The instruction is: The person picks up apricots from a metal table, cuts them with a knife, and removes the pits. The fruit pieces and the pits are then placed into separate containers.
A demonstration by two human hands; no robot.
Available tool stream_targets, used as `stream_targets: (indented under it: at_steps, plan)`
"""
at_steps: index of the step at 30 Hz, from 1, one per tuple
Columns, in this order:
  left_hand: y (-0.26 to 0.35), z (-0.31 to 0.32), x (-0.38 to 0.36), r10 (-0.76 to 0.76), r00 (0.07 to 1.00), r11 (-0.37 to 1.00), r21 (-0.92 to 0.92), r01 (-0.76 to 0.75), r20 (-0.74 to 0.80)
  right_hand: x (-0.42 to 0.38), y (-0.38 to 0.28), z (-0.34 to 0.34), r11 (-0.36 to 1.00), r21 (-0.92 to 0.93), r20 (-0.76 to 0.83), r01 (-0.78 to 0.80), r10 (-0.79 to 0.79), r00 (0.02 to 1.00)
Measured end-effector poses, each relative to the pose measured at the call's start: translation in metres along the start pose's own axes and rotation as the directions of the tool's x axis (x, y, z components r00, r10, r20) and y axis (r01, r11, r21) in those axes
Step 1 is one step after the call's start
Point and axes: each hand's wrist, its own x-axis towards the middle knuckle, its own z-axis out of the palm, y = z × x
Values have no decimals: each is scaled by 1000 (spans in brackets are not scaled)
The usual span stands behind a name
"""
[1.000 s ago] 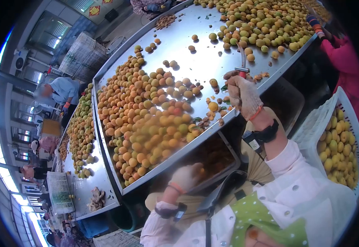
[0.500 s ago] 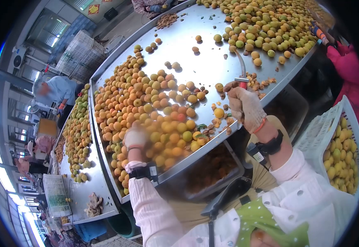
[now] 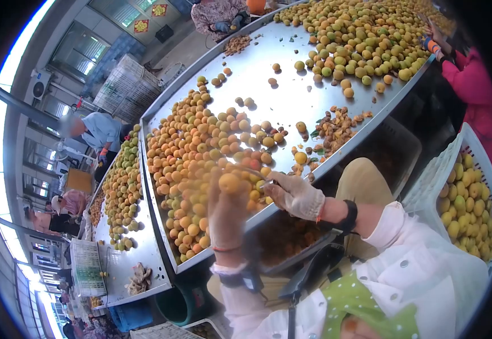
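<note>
My left hand [image 3: 227, 220], in a pale glove and smeared by motion, holds an apricot [image 3: 229, 182] up near its fingertips, above the front edge of the metal table. Just to the right, my gloved right hand [image 3: 299, 196] is closed around a curved knife [image 3: 253, 171], whose thin blade points left toward the apricot; most of the handle is hidden in the fist. Behind both hands spreads a heap of orange and yellow apricots [image 3: 189, 133]. Cut pieces and pits [image 3: 336, 131] lie on the tabletop beyond my right hand.
A metal table [image 3: 246, 85] with a raised rim slopes away ahead. Under its edge sits a bin of scraps [image 3: 288, 243]. On the right stands a white crate [image 3: 427, 195] of yellow fruit. A co-worker in pink [image 3: 472, 85] works at far right; another person [image 3: 100, 131] stands left.
My left hand has risen from the heap and moved right with an apricot. My right hand has come left and down from the cut pieces, bringing the knife close to the fruit.
</note>
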Motion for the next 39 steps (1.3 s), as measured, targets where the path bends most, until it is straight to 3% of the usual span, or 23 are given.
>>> stream_targets:
  at_steps: [2, 6, 8, 10, 16, 21, 25, 27, 28, 30, 32, 33, 34, 36, 38, 39]
  plan:
    - [5, 15, -9, 8, 1000, 999, 35, -8, -17, -5, -18, -3, 973, -112, -38, 203, -209, 977]
    - [5, 21, -17, 16, 994, 986, 164, 2, -105, -14, -30, -3, 952, -207, -24, 225, -235, 972]
    - [5, 26, -18, 26, 994, 990, 137, -12, -105, -18, -31, -4, 958, -210, 7, 197, -200, 980]
    - [4, 28, -18, 40, 986, 946, 325, 14, -160, -17, -31, -5, 962, -216, 38, 165, -160, 986]
    - [3, 30, -15, 48, 986, 929, 369, 14, -158, -16, -29, -6, 946, -243, 26, 213, -213, 977]
    - [0, 29, -14, 64, 979, 918, 397, 17, -191, -15, -33, -5, 954, -289, 56, 81, -67, 996]
    - [-4, 31, -12, 165, 964, 883, 467, -51, -207, -18, -29, 10, 955, -281, 2, 93, -96, 995]
    - [-13, 25, -12, 162, 965, 911, 407, -65, -208, -16, -32, 11, 955, -295, 12, 33, -31, 999]
    - [-19, 20, -13, 154, 966, 935, 348, -75, -206, -16, -30, 13, 955, -293, 14, 35, -33, 999]
    - [-26, 14, -12, 114, 966, 941, 338, -29, -234, -13, -20, 18, 876, -438, -4, 202, -227, 974]
    - [-28, 12, -10, 121, 965, 933, 359, -30, -232, -8, -3, 15, 853, -424, 50, 303, -312, 949]
    - [-21, 14, -9, 72, 956, 901, 429, 59, -284, -5, 3, 15, 824, -399, 102, 403, -397, 912]
    - [-15, 18, -8, 69, 962, 881, 468, 65, -264, -9, -11, 9, 911, -320, 149, 261, -223, 963]
    - [-23, 16, -2, 114, 972, 895, 446, -11, -205, -8, -8, 12, 913, -350, 149, 210, -167, 975]
    - [-51, 17, -4, 397, 917, 711, 642, -287, -29, -4, -10, 20, 909, -334, 102, 251, -230, 968]
    - [-57, 20, -5, 240, 948, 907, 395, -142, -209, -5, -11, 22, 903, -342, 29, 260, -266, 964]
